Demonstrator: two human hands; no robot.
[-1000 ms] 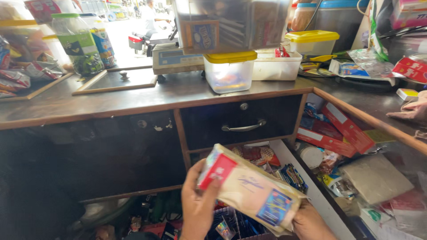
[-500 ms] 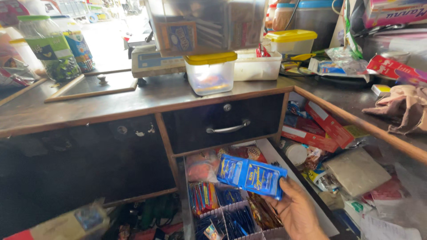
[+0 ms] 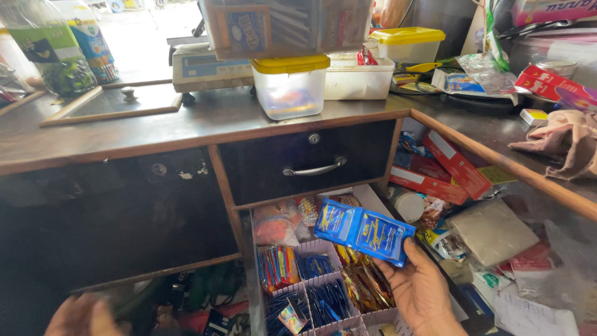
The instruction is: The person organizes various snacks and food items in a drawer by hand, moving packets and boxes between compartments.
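A strip of blue sachets (image 3: pixel 364 231) is pinched at its near corner by the right hand (image 3: pixel 420 291), thumb on top, fingers underneath, palm up. The strip is held tilted, above and just beyond the hand, over the open pull-out tray (image 3: pixel 317 283) of white dividers. Below the hand, compartments are filled with blue packets (image 3: pixel 323 302), gold packets (image 3: pixel 364 283) and red packets (image 3: pixel 278 264). The left hand (image 3: pixel 84 315) is seen low at the frame edge, well apart from the right; it is blurred, so whether it is open or closed around anything cannot be told.

Ahead of the right hand, a closed black drawer (image 3: pixel 309 160) with a metal handle is set under the counter (image 3: pixel 186 121). A yellow-lidded tub (image 3: pixel 290 86) and a weighing scale (image 3: pixel 208 67) are stood on the counter. To the right of the right hand, red cartons (image 3: pixel 448 168) are stacked on a side shelf.

Judged from the grip: only one corner is held, so the strip is likely to droop or swing. A firmer hold nearer the middle would be steadier, and the strip should be kept flat and lined up with the blue compartment before being lowered, so neighbouring packets are not disturbed.
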